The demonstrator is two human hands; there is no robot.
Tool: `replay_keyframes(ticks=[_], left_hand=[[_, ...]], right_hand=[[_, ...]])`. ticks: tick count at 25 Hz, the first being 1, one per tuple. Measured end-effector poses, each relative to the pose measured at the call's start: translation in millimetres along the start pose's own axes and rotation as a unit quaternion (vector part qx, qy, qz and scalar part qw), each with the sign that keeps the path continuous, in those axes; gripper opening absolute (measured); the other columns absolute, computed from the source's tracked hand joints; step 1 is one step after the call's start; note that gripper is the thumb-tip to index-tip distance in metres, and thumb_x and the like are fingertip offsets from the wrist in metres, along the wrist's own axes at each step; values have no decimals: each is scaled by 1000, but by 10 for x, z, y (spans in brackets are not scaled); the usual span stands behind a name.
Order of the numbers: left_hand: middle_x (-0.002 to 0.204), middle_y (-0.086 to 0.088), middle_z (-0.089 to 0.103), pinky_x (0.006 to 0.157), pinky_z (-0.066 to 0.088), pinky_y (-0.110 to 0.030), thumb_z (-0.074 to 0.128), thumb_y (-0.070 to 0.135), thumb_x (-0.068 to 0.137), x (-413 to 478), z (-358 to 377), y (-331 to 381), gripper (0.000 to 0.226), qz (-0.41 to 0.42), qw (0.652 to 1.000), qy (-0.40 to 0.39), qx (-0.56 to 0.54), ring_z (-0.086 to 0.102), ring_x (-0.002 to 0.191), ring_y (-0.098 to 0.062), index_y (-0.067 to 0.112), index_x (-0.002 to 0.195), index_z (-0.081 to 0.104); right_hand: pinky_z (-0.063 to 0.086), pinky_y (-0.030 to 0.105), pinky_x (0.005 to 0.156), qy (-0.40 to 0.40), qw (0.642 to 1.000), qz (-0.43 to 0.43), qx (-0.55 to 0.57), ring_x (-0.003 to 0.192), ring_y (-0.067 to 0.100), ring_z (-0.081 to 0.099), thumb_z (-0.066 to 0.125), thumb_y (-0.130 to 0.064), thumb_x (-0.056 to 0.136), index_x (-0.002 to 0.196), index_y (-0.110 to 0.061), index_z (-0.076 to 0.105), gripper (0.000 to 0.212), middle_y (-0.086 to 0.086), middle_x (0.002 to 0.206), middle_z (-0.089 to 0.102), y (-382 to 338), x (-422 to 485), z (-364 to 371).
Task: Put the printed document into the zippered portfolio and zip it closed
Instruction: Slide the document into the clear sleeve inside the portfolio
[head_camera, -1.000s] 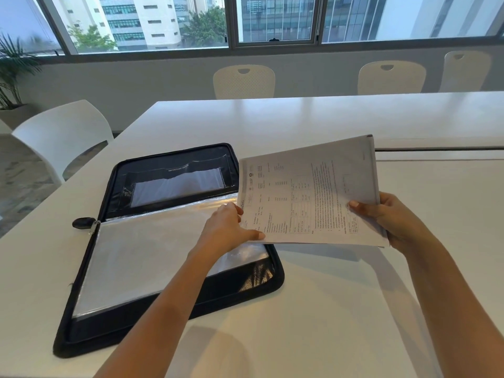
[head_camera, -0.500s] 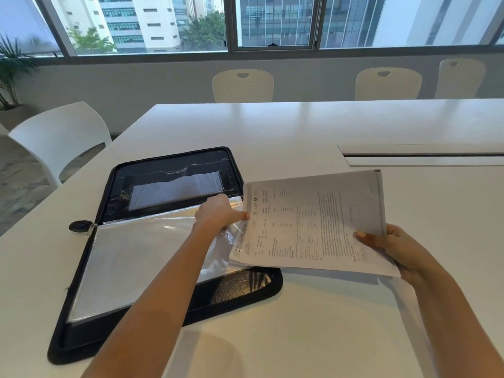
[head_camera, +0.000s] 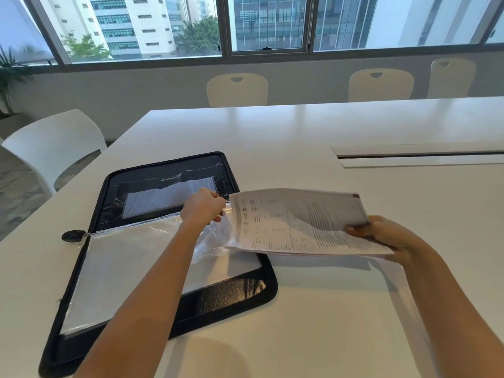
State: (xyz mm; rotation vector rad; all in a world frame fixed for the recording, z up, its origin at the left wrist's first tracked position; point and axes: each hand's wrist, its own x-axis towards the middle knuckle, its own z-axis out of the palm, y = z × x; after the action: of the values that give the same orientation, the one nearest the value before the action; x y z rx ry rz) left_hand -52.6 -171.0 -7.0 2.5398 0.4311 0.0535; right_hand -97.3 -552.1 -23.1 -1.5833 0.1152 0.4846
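The black zippered portfolio (head_camera: pixel 231 293) lies open flat on the white table, its lid half toward the windows and clear plastic sleeves (head_camera: pixel 128 266) spread over the near half. My left hand (head_camera: pixel 203 207) pinches the top right corner of a clear sleeve and lifts it. My right hand (head_camera: pixel 381 236) holds the printed document (head_camera: pixel 297 222), a thin stack of printed sheets, by its right edge. The stack is nearly level, and its left edge sits at the lifted sleeve's open side.
The white table (head_camera: pixel 313 309) has a long cable slot (head_camera: pixel 420 156) at the right. A black zipper pull (head_camera: pixel 73 236) sticks out at the portfolio's left. A white chair (head_camera: pixel 51 148) stands at the left; three more chairs line the far side under the windows.
My left hand let go of the document's left edge and took the sleeve's corner, lifting it. My right hand lowered the stack and brought its left edge to the sleeve's opening.
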Motion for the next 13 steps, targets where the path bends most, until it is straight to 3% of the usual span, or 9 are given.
replay_keyframes(ticks=[7,11,13], left_hand=[[71,4,70,71,61,-37,55,29,91,68,2,48,17,29,999,32,6,67,64,-12,21,80,66],[71,3,70,70,60,-36,54,27,90,58,-29,90,17,54,997,45,29,68,67,-15,22,78,65],[78,5,70,68,60,-36,54,29,93,3,-9,58,19,60,997,33,38,68,68,-16,22,80,66]], right_hand=[[55,24,49,-46,998,41,-2,62,22,68,60,4,85,113,12,58,29,17,77,70,-174,305,-107],[57,26,54,-93,993,62,-26,74,24,70,93,-18,52,116,7,60,77,19,92,70,-177,398,-87],[59,29,58,-94,994,63,-14,80,26,69,82,-10,67,125,3,56,65,20,103,68,-141,476,-56]])
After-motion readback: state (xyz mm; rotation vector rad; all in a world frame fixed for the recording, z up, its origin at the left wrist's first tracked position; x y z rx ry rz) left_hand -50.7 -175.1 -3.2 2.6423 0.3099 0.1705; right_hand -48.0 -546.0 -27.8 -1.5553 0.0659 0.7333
